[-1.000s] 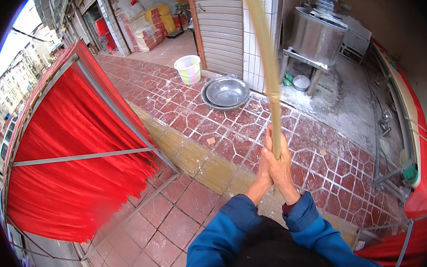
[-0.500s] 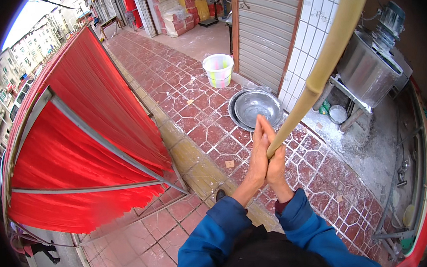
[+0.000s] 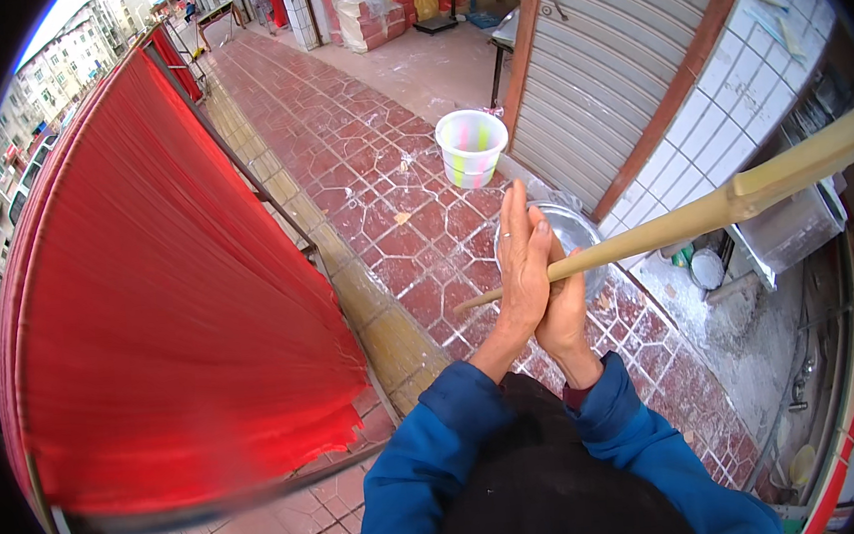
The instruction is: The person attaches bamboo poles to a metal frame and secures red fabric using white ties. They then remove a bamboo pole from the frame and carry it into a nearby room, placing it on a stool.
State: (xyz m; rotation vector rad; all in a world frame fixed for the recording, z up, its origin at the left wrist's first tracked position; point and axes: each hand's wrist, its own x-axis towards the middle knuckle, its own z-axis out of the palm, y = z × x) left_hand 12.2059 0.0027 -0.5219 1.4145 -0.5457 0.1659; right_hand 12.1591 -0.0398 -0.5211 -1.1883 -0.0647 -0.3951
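My left hand (image 3: 523, 274) and right hand (image 3: 564, 324) are pressed palm to palm in front of me, fingers straight and pointing away. Clamped between the palms is a pale bamboo pole (image 3: 665, 233). Its thick, jointed end reaches to the upper right, while the thin tip sticks out left of my left hand. Just beyond the hands, a metal basin (image 3: 577, 230) on the tiled floor is partly hidden by them.
Along the left, a long frame carries a red curtain-like mass (image 3: 180, 317) of fine hanging strands. A white striped bucket (image 3: 472, 153) stands ahead, beside a roller shutter (image 3: 621, 61). On the right is a steel machine (image 3: 796, 233) near a powdery floor patch (image 3: 690, 296).
The pole has swung down from a steep slant toward level, its thick end going right. Its thin tip now shows left of my hands. The view has shifted, and the red frame looks nearer.
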